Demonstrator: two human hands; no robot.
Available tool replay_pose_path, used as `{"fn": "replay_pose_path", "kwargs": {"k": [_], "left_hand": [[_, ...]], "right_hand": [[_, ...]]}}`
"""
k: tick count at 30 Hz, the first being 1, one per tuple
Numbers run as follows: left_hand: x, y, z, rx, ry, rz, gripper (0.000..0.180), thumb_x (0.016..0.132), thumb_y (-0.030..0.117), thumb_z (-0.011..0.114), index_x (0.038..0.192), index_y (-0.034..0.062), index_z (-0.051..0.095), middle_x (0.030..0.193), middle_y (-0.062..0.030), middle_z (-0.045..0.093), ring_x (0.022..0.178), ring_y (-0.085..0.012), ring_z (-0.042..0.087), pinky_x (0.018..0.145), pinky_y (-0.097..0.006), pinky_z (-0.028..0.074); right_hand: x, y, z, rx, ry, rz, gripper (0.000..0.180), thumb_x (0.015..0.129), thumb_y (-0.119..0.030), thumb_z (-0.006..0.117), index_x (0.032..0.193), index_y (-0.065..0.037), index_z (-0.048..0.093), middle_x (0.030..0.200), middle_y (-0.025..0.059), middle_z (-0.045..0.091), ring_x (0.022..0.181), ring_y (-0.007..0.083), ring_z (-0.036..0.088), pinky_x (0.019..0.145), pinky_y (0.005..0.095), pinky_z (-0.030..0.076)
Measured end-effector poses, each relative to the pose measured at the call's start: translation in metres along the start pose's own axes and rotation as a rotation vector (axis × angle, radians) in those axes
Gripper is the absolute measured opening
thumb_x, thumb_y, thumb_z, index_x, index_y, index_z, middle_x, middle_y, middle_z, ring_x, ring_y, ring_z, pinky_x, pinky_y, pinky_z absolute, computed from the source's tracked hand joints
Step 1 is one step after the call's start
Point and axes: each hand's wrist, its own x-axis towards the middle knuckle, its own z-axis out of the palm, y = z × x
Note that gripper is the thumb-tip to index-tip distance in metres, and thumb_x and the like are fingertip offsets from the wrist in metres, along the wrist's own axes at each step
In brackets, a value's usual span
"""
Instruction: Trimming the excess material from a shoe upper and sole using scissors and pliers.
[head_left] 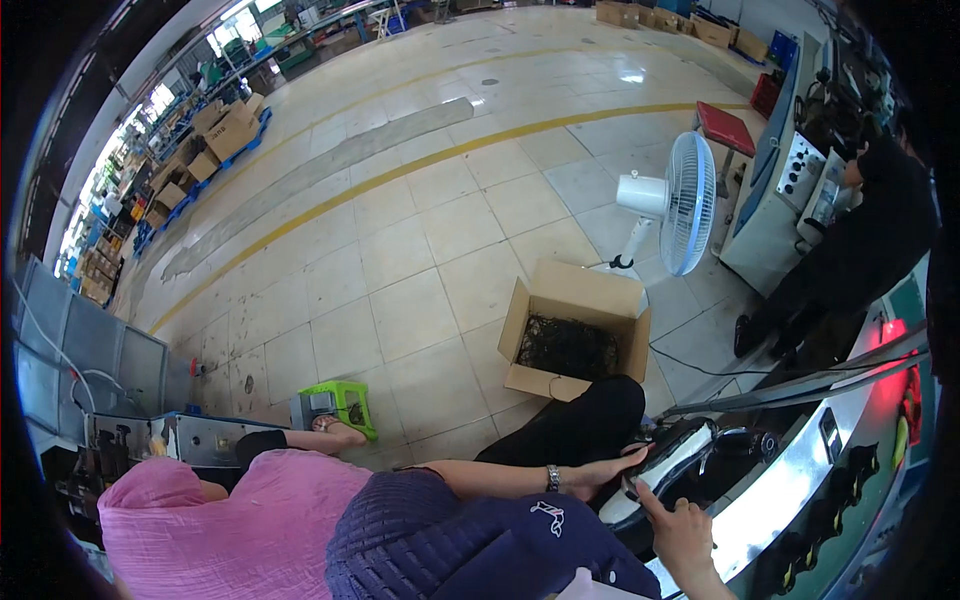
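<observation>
A black shoe with a white sole edge (668,468) is tilted in front of me at the lower right. My left hand (592,477), with a watch on its wrist, is closed around the shoe's near left side. From the lower right comes my right hand (684,535); its index finger is stretched out and touches the shoe, and the other fingers are loosely bent. Nothing shows gripped in that hand. A dark machine part (748,447) stands just beyond the shoe, partly hidden by it.
An open cardboard box (512,375) with dark scraps stands ahead. Behind it is a white fan (688,205). A green step stool (362,405) has a foot at it. A person in black (875,220) works at a machine on the right. Pink clothing (230,510) fills the lower left.
</observation>
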Motion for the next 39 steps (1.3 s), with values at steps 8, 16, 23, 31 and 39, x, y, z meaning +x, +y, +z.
{"fn": "replay_pose_path", "kwargs": {"k": [8,16,23,31,39], "left_hand": [[-0.017,0.026,0.030,0.448,0.220,0.315,0.076,0.094,0.037,0.055,0.154,0.0225,0.010,0.154,-0.0097,0.024,0.139,-0.0218,0.027,0.113,-0.036,0.023],[-0.022,0.048,0.027,0.355,0.141,0.012,0.086,0.087,0.014,0.066,0.153,0.0174,0.011,0.127,-0.0068,0.051,0.114,-0.0165,0.052,0.097,-0.033,0.044],[-0.031,0.047,0.000,0.315,0.041,-0.053,0.092,0.085,0.010,0.068,0.153,0.0235,0.008,0.127,-0.0070,0.052,0.113,-0.0171,0.053,0.096,-0.036,0.045],[-0.042,0.027,-0.013,-0.082,-0.033,-0.015,0.063,0.098,0.037,0.049,0.151,0.0247,0.018,0.139,-0.0053,0.045,0.126,-0.0222,0.046,0.104,-0.040,0.039],[-0.046,0.008,0.011,0.210,0.228,0.216,0.054,0.097,0.022,0.054,0.144,0.0080,0.031,0.131,-0.0103,0.050,0.116,-0.0180,0.052,0.098,-0.035,0.044]], "right_hand": [[0.017,0.044,0.001,0.283,-0.118,0.021,0.059,0.084,-0.031,0.066,0.137,-0.045,0.044,0.062,0.0106,0.056,0.056,0.0269,0.060,0.054,0.0408,0.048],[0.029,0.037,0.007,0.329,0.110,0.106,0.067,0.093,-0.030,0.056,0.149,-0.035,0.020,0.061,0.0087,0.062,0.055,0.0253,0.064,0.050,0.0354,0.051],[0.026,0.014,0.013,0.345,0.163,0.066,0.071,0.090,-0.023,0.058,0.150,-0.031,0.019,0.059,0.0081,0.062,0.052,0.0223,0.064,0.046,0.0326,0.050],[0.024,0.011,0.015,0.420,0.132,0.150,0.071,0.091,-0.020,0.056,0.151,-0.028,0.018,0.061,0.0086,0.063,0.049,0.0236,0.062,0.045,0.0321,0.050],[0.021,-0.006,0.018,0.397,0.214,0.090,0.077,0.090,-0.017,0.058,0.152,-0.028,0.013,0.053,0.0038,0.056,0.040,0.0165,0.055,0.037,0.0291,0.042]]}}
